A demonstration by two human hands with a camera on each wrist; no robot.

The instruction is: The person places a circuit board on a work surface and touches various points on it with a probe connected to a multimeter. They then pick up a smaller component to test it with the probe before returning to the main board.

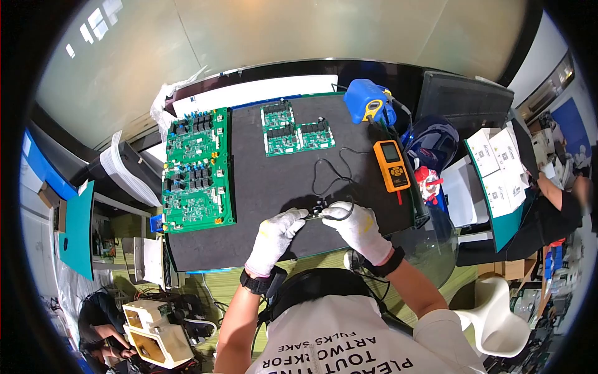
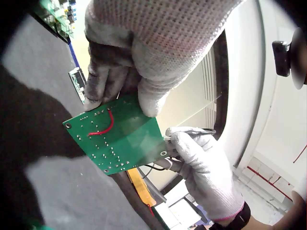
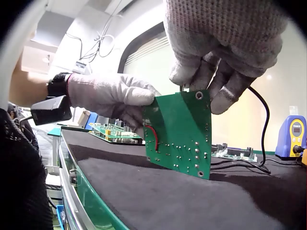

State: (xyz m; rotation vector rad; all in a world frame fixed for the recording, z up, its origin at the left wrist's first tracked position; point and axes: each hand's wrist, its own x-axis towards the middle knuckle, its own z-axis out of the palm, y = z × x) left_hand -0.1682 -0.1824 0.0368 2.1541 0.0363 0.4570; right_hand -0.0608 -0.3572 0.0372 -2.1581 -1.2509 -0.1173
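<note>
A small green circuit board (image 2: 127,139) is held up above the dark mat, its solder side with a red jumper wire (image 2: 111,122) showing in both wrist views. My gloved left hand (image 1: 277,237) pinches one edge of this board between thumb and fingers. At the opposite edge, my gloved right hand (image 1: 358,232) pinches the end of a black cable (image 3: 265,115) against a connector. The plug itself is mostly hidden by the fingers. From the right hand the cable loops down onto the mat and runs towards the orange handheld meter (image 1: 391,165).
Large green panels of boards (image 1: 196,174) lie on the mat's left side. Several small boards (image 1: 296,134) sit at the back middle. A blue soldering station (image 1: 366,101) stands at the back right. White boxes (image 1: 497,168) are on a neighbouring bench, where another person sits.
</note>
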